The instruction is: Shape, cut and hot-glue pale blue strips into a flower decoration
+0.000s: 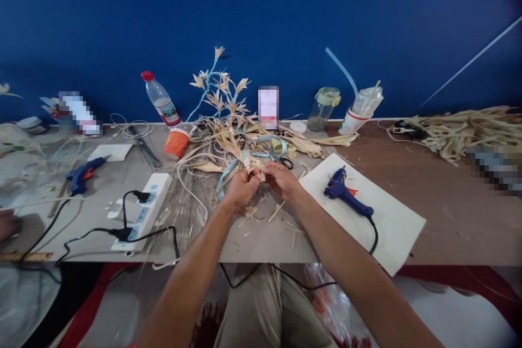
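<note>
My left hand (241, 190) and my right hand (281, 180) meet above the middle of the table. Both are closed in a pinch, fingertips almost touching. A small pale strip of dried husk (263, 176) shows between them; its exact shape is partly hidden by the fingers. Right behind my hands lies a loose heap of dried husks (302, 145) with light blue tape (225, 174) among them. Out of the heap's back rises a blue-wrapped branch (207, 86) bearing several husk flowers (215, 99). Black-handled scissors (287, 163) lie just beyond my right hand.
On the right, a blue glue gun (346, 193) rests on a white board (402, 225). A power strip (153, 206) with black cables and another glue gun (84, 175) are left. Behind stand an orange cup (176, 144), bottle (161, 99), phone (268, 107) and jar (322, 111). Another person's hand (8, 224) shows far left.
</note>
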### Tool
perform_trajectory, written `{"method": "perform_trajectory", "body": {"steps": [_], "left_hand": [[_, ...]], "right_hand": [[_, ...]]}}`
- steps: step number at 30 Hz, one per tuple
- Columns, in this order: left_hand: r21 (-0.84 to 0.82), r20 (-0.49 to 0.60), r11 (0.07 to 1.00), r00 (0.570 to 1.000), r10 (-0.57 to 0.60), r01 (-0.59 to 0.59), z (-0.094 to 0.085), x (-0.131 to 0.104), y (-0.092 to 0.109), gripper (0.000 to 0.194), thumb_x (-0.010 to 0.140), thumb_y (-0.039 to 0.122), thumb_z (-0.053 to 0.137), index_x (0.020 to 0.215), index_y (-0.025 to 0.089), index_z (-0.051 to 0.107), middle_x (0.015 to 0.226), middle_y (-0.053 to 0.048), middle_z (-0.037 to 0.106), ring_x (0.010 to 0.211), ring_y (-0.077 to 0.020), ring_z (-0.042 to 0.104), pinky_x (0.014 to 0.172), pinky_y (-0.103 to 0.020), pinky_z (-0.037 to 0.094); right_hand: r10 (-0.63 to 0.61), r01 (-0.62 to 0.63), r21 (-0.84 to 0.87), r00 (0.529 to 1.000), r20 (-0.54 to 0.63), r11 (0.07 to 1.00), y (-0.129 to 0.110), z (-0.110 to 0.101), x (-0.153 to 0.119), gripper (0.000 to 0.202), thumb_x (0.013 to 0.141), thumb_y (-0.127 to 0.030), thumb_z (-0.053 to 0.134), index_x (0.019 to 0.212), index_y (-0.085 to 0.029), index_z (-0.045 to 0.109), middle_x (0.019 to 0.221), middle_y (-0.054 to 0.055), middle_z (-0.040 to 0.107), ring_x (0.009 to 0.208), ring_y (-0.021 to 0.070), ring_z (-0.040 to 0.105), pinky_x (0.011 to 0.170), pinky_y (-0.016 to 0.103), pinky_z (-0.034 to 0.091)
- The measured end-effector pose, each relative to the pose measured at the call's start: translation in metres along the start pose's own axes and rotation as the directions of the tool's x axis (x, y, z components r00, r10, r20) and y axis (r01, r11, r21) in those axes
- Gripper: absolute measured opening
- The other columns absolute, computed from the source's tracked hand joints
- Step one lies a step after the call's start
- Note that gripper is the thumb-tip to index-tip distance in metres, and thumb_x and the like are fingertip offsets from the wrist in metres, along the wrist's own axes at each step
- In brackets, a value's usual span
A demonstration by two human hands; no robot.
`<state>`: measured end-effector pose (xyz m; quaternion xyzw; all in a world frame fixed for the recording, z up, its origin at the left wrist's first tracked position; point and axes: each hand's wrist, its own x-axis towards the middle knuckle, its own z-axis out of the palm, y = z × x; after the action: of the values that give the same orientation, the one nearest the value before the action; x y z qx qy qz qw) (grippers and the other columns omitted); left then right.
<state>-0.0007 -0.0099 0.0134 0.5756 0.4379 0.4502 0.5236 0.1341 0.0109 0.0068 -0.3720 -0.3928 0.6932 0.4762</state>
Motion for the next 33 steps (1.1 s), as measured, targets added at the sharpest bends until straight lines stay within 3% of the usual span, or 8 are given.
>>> {"method": "perform_trajectory", "body": {"steps": [10, 16, 19, 24, 27, 33], "left_hand": [[-0.197, 0.043, 0.979, 0.998, -0.05, 0.058, -0.002, -0.001, 0.005, 0.021, 0.069, 0.032, 0.06, 0.066, 0.017, 0.045, 0.047, 0.009, 0.029, 0.042, -0.0041, 0.023, 0.044, -0.02, 0.017], [-0.122, 0.023, 0.991, 0.998, -0.055, 0.058, -0.003, 0.002, -0.002, 0.019, 0.072, 0.032, 0.057, 0.069, 0.018, 0.044, 0.049, 0.008, 0.031, 0.043, -0.0054, 0.027, 0.045, -0.021, 0.02], [0.026, -0.033, 1.0, 0.999, -0.004, 0.005, -0.003, 0.005, -0.007, 0.015, 0.075, 0.032, 0.054, 0.072, 0.018, 0.048, 0.053, 0.007, 0.035, 0.047, -0.0071, 0.031, 0.049, -0.021, 0.026], [0.217, -0.134, 0.973, 0.984, 0.115, -0.084, -0.001, 0.005, -0.005, 0.013, 0.08, 0.03, 0.05, 0.076, 0.018, 0.055, 0.067, 0.002, 0.05, 0.066, -0.0118, 0.043, 0.064, -0.024, 0.035], [0.248, -0.141, 0.963, 0.979, 0.146, -0.108, -0.001, 0.004, -0.004, 0.011, 0.08, 0.028, 0.052, 0.077, 0.018, 0.056, 0.072, -0.001, 0.054, 0.071, -0.0136, 0.045, 0.068, -0.025, 0.035], [0.129, -0.114, 0.984, 0.984, 0.138, -0.123, -0.001, 0.005, -0.007, 0.009, 0.076, 0.027, 0.058, 0.077, 0.018, 0.059, 0.073, -0.001, 0.055, 0.073, -0.0148, 0.046, 0.071, -0.026, 0.036]], "right_hand": [[-0.146, 0.15, 0.02, 0.981, -0.13, 0.989, -0.01, -0.01, 0.003, 0.018, 0.06, -0.03, 0.067, 0.052, -0.018, 0.056, 0.049, -0.004, 0.051, 0.049, 0.0078, 0.04, 0.052, 0.024, 0.031], [-0.232, 0.241, 0.038, 0.958, -0.168, 0.97, -0.016, -0.016, 0.003, 0.019, 0.063, -0.033, 0.07, 0.058, -0.019, 0.058, 0.053, -0.004, 0.051, 0.051, 0.008, 0.041, 0.052, 0.023, 0.034], [-0.272, 0.28, 0.084, 0.957, -0.099, 0.956, -0.02, -0.014, -0.001, 0.017, 0.063, -0.033, 0.072, 0.063, -0.021, 0.061, 0.068, -0.002, 0.059, 0.057, 0.0086, 0.046, 0.058, 0.024, 0.039], [-0.373, 0.378, -0.001, 0.913, 0.165, 0.926, -0.029, -0.007, -0.015, 0.013, 0.064, -0.032, 0.073, 0.063, -0.022, 0.066, 0.106, 0.003, 0.061, 0.08, 0.0135, 0.056, 0.076, 0.031, 0.043], [-0.374, 0.404, -0.085, 0.895, 0.244, 0.911, -0.03, -0.005, -0.02, 0.014, 0.067, -0.034, 0.071, 0.065, -0.022, 0.068, 0.109, 0.005, 0.061, 0.089, 0.0175, 0.057, 0.08, 0.033, 0.042], [-0.341, 0.397, -0.223, 0.906, 0.25, 0.89, -0.024, -0.004, -0.017, 0.017, 0.068, -0.038, 0.071, 0.066, -0.022, 0.067, 0.101, 0.005, 0.063, 0.098, 0.0217, 0.055, 0.088, 0.037, 0.04]]}}
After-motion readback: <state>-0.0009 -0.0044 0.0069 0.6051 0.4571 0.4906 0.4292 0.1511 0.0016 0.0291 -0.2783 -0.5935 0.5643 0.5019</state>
